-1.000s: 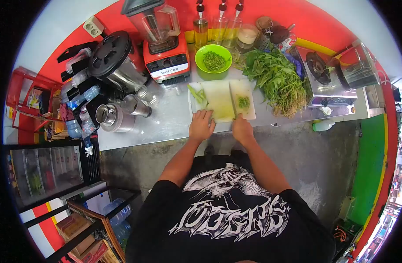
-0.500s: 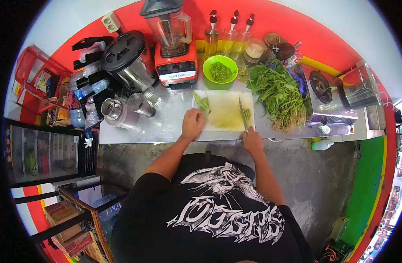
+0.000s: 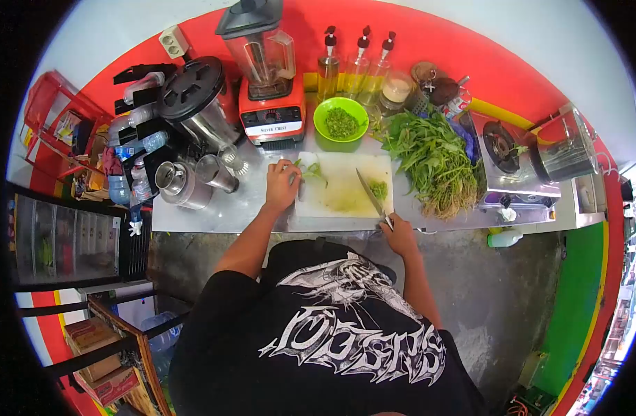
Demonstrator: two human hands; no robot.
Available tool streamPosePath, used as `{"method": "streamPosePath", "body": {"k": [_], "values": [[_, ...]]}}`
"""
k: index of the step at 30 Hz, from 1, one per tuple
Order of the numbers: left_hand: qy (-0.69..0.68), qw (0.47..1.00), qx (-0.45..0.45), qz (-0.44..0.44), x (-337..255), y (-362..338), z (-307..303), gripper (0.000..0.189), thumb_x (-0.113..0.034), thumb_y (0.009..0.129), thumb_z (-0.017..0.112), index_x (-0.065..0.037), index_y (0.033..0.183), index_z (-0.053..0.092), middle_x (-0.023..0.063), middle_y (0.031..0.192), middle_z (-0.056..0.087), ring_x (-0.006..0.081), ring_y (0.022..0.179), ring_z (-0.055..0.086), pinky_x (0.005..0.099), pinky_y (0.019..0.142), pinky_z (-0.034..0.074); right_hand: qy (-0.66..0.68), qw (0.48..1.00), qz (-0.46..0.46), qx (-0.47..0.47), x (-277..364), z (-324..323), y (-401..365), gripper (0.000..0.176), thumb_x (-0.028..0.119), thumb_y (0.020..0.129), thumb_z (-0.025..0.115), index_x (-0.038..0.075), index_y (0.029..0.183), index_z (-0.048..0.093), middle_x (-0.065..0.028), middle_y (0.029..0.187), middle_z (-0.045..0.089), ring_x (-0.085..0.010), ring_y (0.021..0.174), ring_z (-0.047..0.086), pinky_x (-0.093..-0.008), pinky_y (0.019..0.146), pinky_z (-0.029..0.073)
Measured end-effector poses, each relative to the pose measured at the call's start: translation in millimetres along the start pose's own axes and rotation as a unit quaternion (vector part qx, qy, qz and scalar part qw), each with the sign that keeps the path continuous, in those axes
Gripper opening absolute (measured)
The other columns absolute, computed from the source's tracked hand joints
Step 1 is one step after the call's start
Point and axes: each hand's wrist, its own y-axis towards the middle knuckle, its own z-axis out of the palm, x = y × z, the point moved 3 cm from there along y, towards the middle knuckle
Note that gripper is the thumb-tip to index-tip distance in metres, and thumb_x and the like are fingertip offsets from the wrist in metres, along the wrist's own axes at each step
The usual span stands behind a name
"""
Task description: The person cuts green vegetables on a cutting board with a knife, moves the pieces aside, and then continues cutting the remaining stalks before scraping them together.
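My right hand (image 3: 399,233) is closed round the handle of a kitchen knife (image 3: 370,191), whose blade slants up and left over the white cutting board (image 3: 345,164). A small pile of chopped greens (image 3: 379,188) lies just right of the blade. At the board's left edge, my left hand (image 3: 282,184) has its fingers curled against the end of a few green stems (image 3: 314,171); its exact grip is partly hidden. Wet green stain marks the middle of the board. Behind it stands a lime-green bowl (image 3: 323,134) holding chopped greens.
A big bunch of leafy greens (image 3: 429,152) with roots lies right of the board, beside a gas stove (image 3: 515,180). On the left are a red blender (image 3: 273,114), a metal cup (image 3: 217,173) and a steel canister (image 3: 186,184). Pump bottles (image 3: 356,73) line the back wall.
My left hand has moved up and left, to the board's edge. The stems there lie at a different angle. My right hand and the knife have shifted slightly; the knife now leans further left.
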Motion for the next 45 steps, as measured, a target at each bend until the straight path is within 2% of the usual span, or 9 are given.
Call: {"method": "streamPosePath", "body": {"k": [6, 10, 13, 18, 22, 24, 29, 36, 45], "values": [[-0.036, 0.999, 0.009, 0.012, -11, -6, -20, 0.010, -0.012, 0.086, 0.069, -0.010, 0.096, 0.069, 0.0077, 0.101, 0.071, 0.0306, 0.105, 0.061, 0.0441, 0.091, 0.043, -0.021, 1.000, 0.020, 0.010, 9, -19, -3, 0.036, 0.033, 0.092, 0.068, 0.008, 0.116, 0.065, -0.0248, 0.096, 0.071, -0.0458, 0.092, 0.067, -0.0523, 0.080, 0.052], [-0.190, 0.980, 0.046, -0.037, -29, -11, -17, 0.012, -0.013, 0.088, 0.069, -0.007, 0.099, 0.069, 0.0096, 0.090, 0.073, 0.0260, 0.085, 0.068, 0.0434, 0.091, 0.041, -0.008, 1.000, 0.012, 0.001, -4, -13, 0, 0.035, 0.033, 0.092, 0.068, 0.006, 0.113, 0.066, -0.0252, 0.095, 0.071, -0.0464, 0.091, 0.067, -0.0525, 0.079, 0.052], [-0.174, 0.984, 0.034, 0.032, -49, -16, -6, 0.009, -0.008, 0.092, 0.067, 0.001, 0.096, 0.067, 0.0131, 0.087, 0.072, 0.0247, 0.077, 0.070, 0.0354, 0.074, 0.053, 0.010, 1.000, 0.003, 0.002, -4, -10, 0, 0.035, 0.032, 0.092, 0.068, 0.005, 0.113, 0.066, -0.0255, 0.095, 0.071, -0.0463, 0.091, 0.067, -0.0525, 0.079, 0.052], [-0.238, 0.966, 0.095, 0.028, -81, -12, 10, 0.011, -0.007, 0.091, 0.068, 0.001, 0.098, 0.067, 0.0134, 0.089, 0.072, 0.0249, 0.075, 0.068, 0.0357, 0.074, 0.054, 0.030, 0.999, 0.001, 0.020, 1, -6, -13, 0.033, 0.029, 0.092, 0.068, 0.003, 0.112, 0.066, -0.0256, 0.095, 0.070, -0.0462, 0.091, 0.067, -0.0519, 0.079, 0.051], [-0.222, 0.963, 0.152, 0.009, -95, -15, 16, 0.014, -0.013, 0.092, 0.068, -0.003, 0.101, 0.067, 0.0116, 0.095, 0.071, 0.0293, 0.085, 0.068, 0.0393, 0.078, 0.052, 0.026, 0.999, -0.011, 0.033, 0, -5, -21, 0.034, 0.029, 0.091, 0.069, 0.002, 0.110, 0.066, -0.0250, 0.095, 0.070, -0.0464, 0.091, 0.066, -0.0512, 0.080, 0.051], [-0.125, 0.975, 0.167, 0.081, -88, -23, 24, 0.017, -0.014, 0.089, 0.067, -0.007, 0.104, 0.070, 0.0112, 0.099, 0.072, 0.0311, 0.094, 0.067, 0.0443, 0.083, 0.047, 0.028, 0.999, 0.008, 0.030, -2, -9, -31, 0.033, 0.029, 0.091, 0.069, 0.002, 0.110, 0.066, -0.0250, 0.095, 0.070, -0.0466, 0.092, 0.066, -0.0513, 0.080, 0.051], [-0.020, 0.983, 0.178, 0.025, -77, -42, 33, 0.023, -0.017, 0.087, 0.068, -0.011, 0.109, 0.069, 0.0053, 0.115, 0.062, 0.0295, 0.115, 0.051, 0.0430, 0.096, 0.038, 0.063, 0.997, 0.046, 0.024, -15, -14, -47, 0.032, 0.028, 0.091, 0.069, 0.001, 0.108, 0.066, -0.0253, 0.096, 0.070, -0.0470, 0.092, 0.065, -0.0519, 0.080, 0.051], [-0.031, 0.975, 0.136, 0.173, -83, -60, 34, 0.032, -0.017, 0.087, 0.067, -0.014, 0.119, 0.067, 0.0065, 0.125, 0.060, 0.0299, 0.121, 0.050, 0.0456, 0.099, 0.038, 0.070, 0.998, 0.010, -0.002, -13, -18, -54, 0.031, 0.027, 0.093, 0.069, 0.001, 0.109, 0.064, -0.0269, 0.094, 0.069, -0.0476, 0.090, 0.065, -0.0526, 0.077, 0.050], [0.077, 0.959, 0.182, 0.205, -82, -68, 43, 0.051, -0.026, 0.094, 0.059, -0.023, 0.145, 0.055, 0.0062, 0.145, 0.050, 0.0295, 0.126, 0.046, 0.0462, 0.105, 0.036, 0.010, 1.000, 0.004, -0.022, 21, 9, -30, 0.031, 0.031, 0.096, 0.062, 0.006, 0.114, 0.059, -0.0252, 0.091, 0.070, -0.0477, 0.089, 0.066, -0.0561, 0.077, 0.052]]}}
